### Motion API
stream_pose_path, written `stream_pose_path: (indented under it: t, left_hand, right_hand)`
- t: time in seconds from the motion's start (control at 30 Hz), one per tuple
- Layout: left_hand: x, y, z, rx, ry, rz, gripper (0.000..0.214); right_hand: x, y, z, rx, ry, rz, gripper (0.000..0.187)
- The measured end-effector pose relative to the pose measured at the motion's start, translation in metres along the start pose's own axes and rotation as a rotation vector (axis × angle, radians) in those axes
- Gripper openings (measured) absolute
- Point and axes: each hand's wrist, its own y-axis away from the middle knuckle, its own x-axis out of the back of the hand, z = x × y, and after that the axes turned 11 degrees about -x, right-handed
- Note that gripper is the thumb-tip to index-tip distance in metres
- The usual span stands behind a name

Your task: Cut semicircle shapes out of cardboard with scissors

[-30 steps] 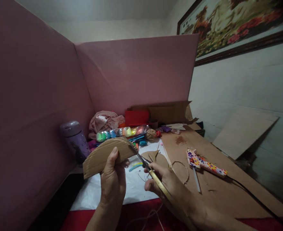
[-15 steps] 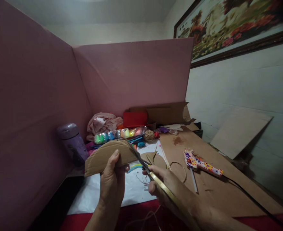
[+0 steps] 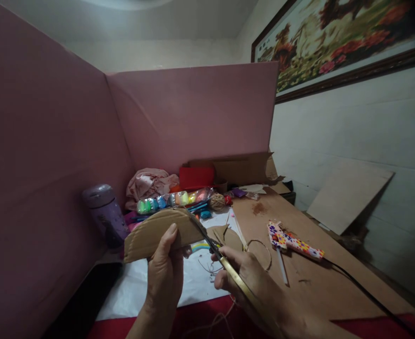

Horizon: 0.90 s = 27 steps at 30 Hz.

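My left hand (image 3: 167, 263) pinches a half-round piece of corrugated cardboard (image 3: 149, 235), thumb on its near face. In my right hand (image 3: 246, 270) is a pair of scissors (image 3: 233, 273) with a worn, gold-coloured handle. Their dark blades lie along the right, curved edge of the cardboard. Whether the blades are fully closed is hard to make out. Behind the scissors, a round cardboard piece (image 3: 230, 239) with small offcuts on it lies on the white sheet (image 3: 193, 287).
A flower-patterned glue gun (image 3: 294, 242) with a cord rests on the brown board (image 3: 320, 282) at right. A purple bottle (image 3: 105, 216) stands at left. Farther back are a pack of coloured clay (image 3: 174, 200), a twine ball (image 3: 217, 202) and pink cloth (image 3: 149, 183).
The view has shifted slightly. Both hands keep their grip, and the scissors stay against the cardboard's right edge, with only a small shift of the blades.
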Motion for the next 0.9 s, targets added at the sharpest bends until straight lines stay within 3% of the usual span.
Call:
stream_pose_path:
  t: [0.13, 0.3, 0.7, 0.9]
  left_hand:
    - [0.002, -0.001, 0.000, 0.039, 0.009, -0.014, 0.031]
    - [0.005, -0.003, 0.002, 0.097, 0.010, -0.029, 0.027]
    - [0.006, 0.001, 0.002, 0.163, -0.048, -0.146, 0.020]
    - [0.005, 0.001, 0.002, 0.145, -0.051, -0.124, 0.018]
  right_hand:
    - [-0.004, -0.001, 0.005, -0.032, -0.074, -0.021, 0.027]
    - [0.001, 0.002, 0.005, -0.055, -0.103, -0.075, 0.026]
    - [0.014, 0.010, -0.003, -0.007, -0.059, -0.132, 0.058]
    - [0.015, 0.009, -0.003, 0.015, 0.007, -0.057, 0.068]
